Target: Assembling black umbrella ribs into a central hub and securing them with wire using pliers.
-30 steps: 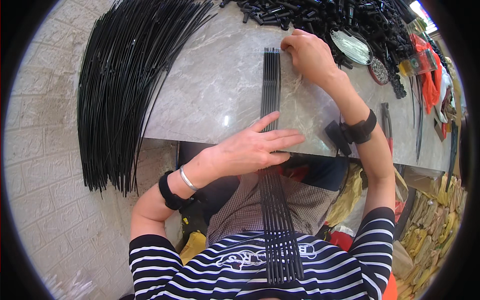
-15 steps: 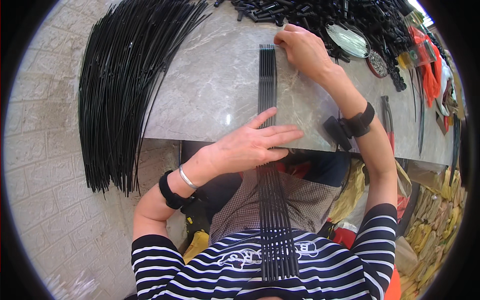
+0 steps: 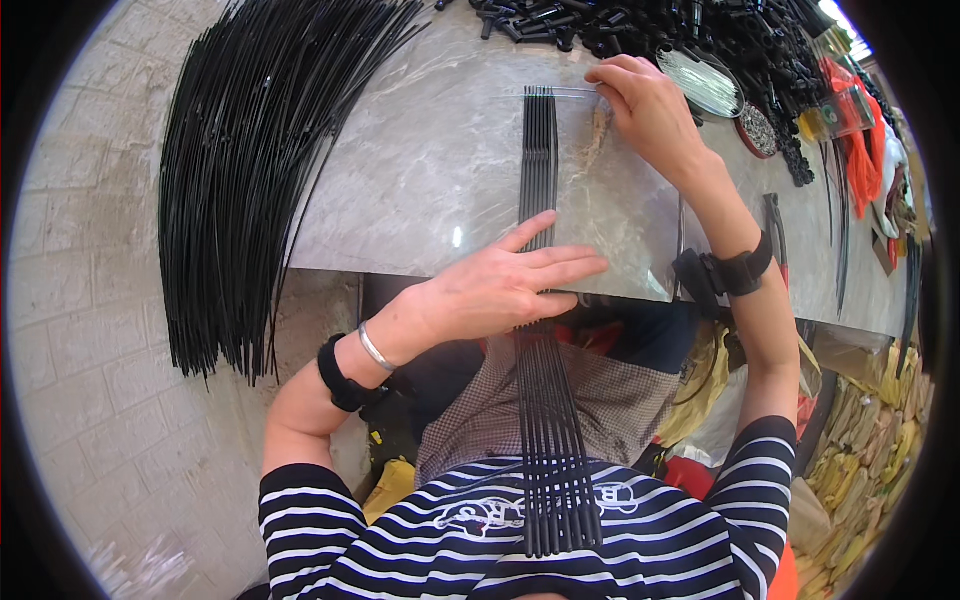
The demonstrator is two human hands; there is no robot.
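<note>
Flat hand keeping the rods lined up

Left hand (image 3: 500, 290) lies open, pinning the black rods (image 3: 540, 200) to the marble table (image 3: 420, 170); right hand (image 3: 645, 110) pinches something clear at their far ends, probably for squaring them.

Lighting: bright, even daylight, strongest at the upper right beyond the right hand (image 3: 650, 115). Glare: pale sheen on the marble tabletop (image 3: 430, 170) left of the left hand (image 3: 500, 290) fingers. Shadows: soft. Focus: sharp centrally. Distortion: fisheye bending, black vignette at rim.
</note>
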